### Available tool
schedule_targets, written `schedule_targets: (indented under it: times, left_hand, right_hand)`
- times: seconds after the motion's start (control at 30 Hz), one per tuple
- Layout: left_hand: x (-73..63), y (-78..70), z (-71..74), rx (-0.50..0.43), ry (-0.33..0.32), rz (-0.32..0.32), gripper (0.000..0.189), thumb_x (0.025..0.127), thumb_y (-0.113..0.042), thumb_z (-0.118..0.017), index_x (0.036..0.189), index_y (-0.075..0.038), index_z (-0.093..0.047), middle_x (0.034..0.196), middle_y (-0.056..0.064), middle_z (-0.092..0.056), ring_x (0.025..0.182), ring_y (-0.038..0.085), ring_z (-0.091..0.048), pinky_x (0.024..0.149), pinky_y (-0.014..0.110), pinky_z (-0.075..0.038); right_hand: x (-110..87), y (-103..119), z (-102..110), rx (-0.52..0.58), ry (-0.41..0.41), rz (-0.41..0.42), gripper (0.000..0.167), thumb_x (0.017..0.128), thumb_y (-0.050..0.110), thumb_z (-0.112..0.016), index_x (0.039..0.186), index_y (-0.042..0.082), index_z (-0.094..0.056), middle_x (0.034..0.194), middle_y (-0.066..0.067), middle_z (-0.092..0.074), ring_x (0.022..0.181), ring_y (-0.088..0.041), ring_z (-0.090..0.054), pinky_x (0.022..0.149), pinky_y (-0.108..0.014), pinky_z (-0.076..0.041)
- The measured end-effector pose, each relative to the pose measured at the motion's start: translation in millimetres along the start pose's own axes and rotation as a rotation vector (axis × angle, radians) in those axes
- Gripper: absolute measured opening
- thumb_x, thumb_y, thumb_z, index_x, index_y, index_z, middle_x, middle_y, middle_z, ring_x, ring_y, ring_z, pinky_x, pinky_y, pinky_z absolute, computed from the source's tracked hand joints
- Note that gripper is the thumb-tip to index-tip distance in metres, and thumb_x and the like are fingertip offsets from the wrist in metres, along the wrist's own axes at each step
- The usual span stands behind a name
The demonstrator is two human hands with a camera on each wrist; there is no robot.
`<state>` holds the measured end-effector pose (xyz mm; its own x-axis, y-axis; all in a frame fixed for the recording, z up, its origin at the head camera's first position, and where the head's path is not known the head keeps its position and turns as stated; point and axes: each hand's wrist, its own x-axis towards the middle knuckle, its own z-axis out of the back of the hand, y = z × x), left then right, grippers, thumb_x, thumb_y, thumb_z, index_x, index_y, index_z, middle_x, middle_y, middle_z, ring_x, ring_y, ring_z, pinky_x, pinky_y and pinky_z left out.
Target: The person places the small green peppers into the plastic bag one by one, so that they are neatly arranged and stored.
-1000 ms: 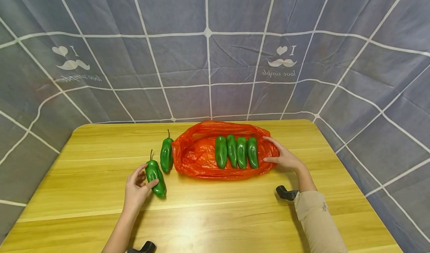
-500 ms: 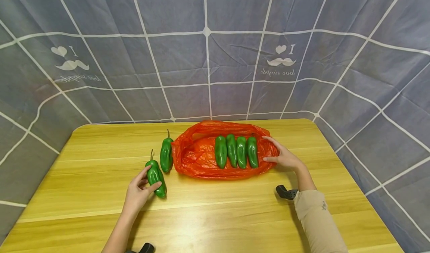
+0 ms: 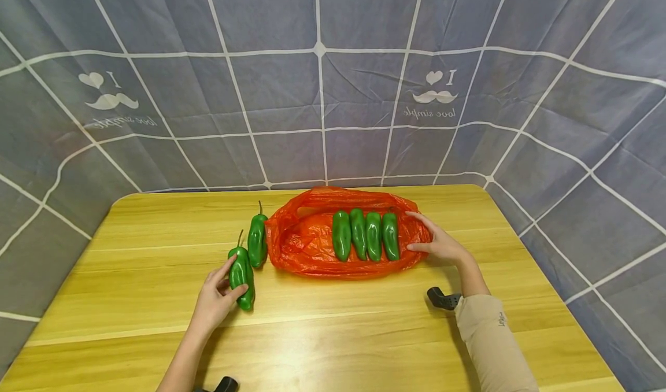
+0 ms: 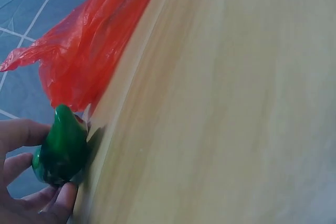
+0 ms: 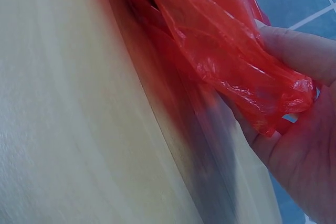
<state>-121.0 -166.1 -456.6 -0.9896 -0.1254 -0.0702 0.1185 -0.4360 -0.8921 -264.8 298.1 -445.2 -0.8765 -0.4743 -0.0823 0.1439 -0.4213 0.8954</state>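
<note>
In front of you lay a yellow wood-grain counter [image 3: 338, 346] with rounded far corners. Behind it and along both sides you had a creased grey-blue fabric curtain [image 3: 364, 16], crossed by white grid lines [image 3: 318, 22] and printed with white hearts [image 3: 434, 77], moustaches [image 3: 435, 96] and mirrored lettering [image 3: 429, 113].

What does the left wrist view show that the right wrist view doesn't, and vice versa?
Only the left wrist view shows the left hand and the green pepper in its fingers. Only the right wrist view shows the right hand, holding an end of the red bag. Both share that bag, the wooden tabletop and the blue-grey sheet with white lines.
</note>
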Motion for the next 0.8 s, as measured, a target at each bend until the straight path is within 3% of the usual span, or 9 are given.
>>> schedule_targets:
  times: [0.2,0.4,0.6,0.8]
  left_hand:
    - [-0.7,1.5,-0.7,-0.031,-0.014,-0.029,0.067,0.082,0.005,-0.06,0.142,-0.001,-0.031,0.129,0.031,-0.032,0.11,0.047,-0.047,0.077,0.017,-0.048]
    - [-1.7,2.4,-2.3,0.014,-0.07,-0.056,0.068,0.08,0.006,-0.062,0.141,-0.003,-0.032,0.128,0.031,-0.032,0.113,0.047,-0.044,0.084,0.031,-0.049]
    - [-3.3,3.0,-4.9,0.034,-0.13,-0.095,0.067,0.079,0.009,-0.063,0.139,-0.001,-0.036,0.125,0.03,-0.034,0.109,0.045,-0.047,0.084,0.036,-0.048]
    - [-3.6,4.1,-6.1,0.053,-0.166,-0.09,0.067,0.078,0.009,-0.063,0.139,-0.003,-0.037,0.124,0.03,-0.033,0.105,0.043,-0.047,0.085,0.043,-0.047]
  right_hand:
    - [-0.1,-0.9,-0.2,-0.016,-0.008,0.006,0.08,0.08,0.011,-0.07,0.145,0.013,-0.024,0.149,-0.022,-0.013,0.128,-0.045,-0.027,0.103,-0.056,-0.022]
    - [0.3,-1.4,-1.0,-0.022,-0.014,-0.002,0.08,0.079,0.012,-0.071,0.144,0.015,-0.024,0.15,-0.021,-0.011,0.129,-0.045,-0.026,0.103,-0.057,-0.021]
    - [0.2,-1.0,-1.5,-0.032,-0.024,-0.007,0.081,0.079,0.012,-0.071,0.145,0.016,-0.025,0.15,-0.021,-0.01,0.129,-0.045,-0.024,0.103,-0.058,-0.02]
    - [-0.2,0.2,-2.2,-0.046,-0.031,-0.006,0.081,0.078,0.013,-0.072,0.144,0.016,-0.025,0.15,-0.019,-0.011,0.13,-0.045,-0.024,0.103,-0.058,-0.02]
